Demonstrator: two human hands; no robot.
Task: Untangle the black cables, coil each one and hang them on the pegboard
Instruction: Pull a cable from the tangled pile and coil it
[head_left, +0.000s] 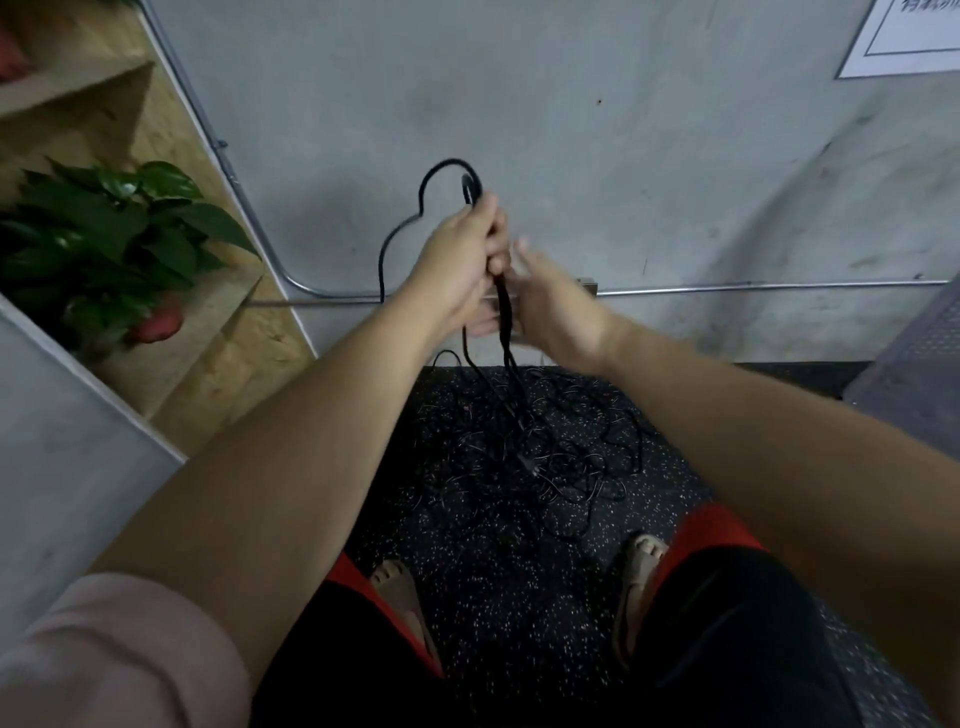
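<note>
Cable tangle (540, 447) on floor (467, 597) btwn feet; plant (114, 234) left.

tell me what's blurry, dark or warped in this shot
Head view: the right hand is smeared by motion, so its grip is unclear, while the left hand gripping the black cable is sharper; head view lighting is dim and flat, so the tangle of cables nearly vanishes against the dark speckled floor; the head view's wide angle slightly bows the wall pipe.
</note>
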